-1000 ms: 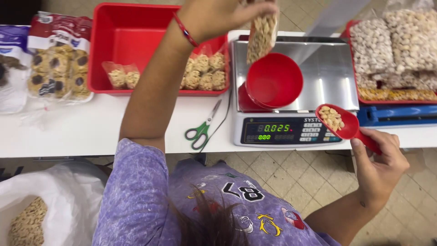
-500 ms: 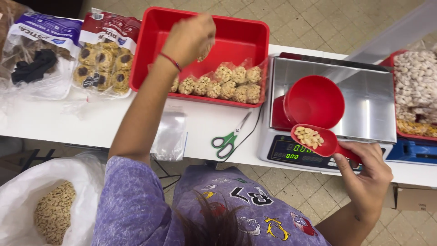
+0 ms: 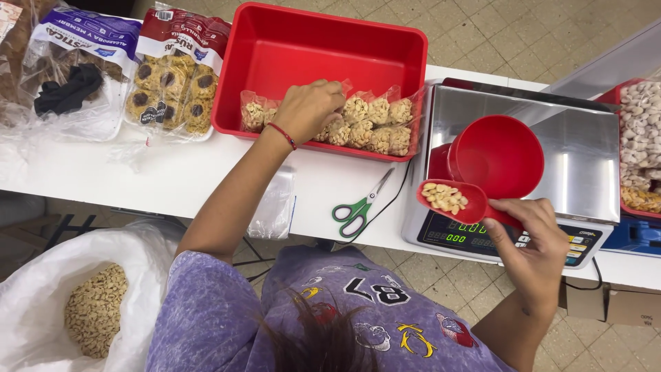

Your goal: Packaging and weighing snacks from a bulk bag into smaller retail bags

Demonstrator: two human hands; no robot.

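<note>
Hands at the weighing scale (image 3: 582, 158) and the tray beside it.

I see my left hand (image 3: 308, 108) reaching into the red tray (image 3: 289, 41) left of the scale, fingers closed on a small clear bag of nuts (image 3: 330, 124) in the row there; my right hand (image 3: 533, 241) grips a red scoop (image 3: 451, 201) of peanuts over the scale's front edge, just beside the red bowl (image 3: 499, 155) on its platform; green-handled scissors (image 3: 358, 207) lie left of the scale.

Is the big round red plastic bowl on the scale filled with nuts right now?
No. The round red plastic bowl on the metal scale shows only its bare inside, while the nuts sit in the small red scoop in the right hand.
</note>
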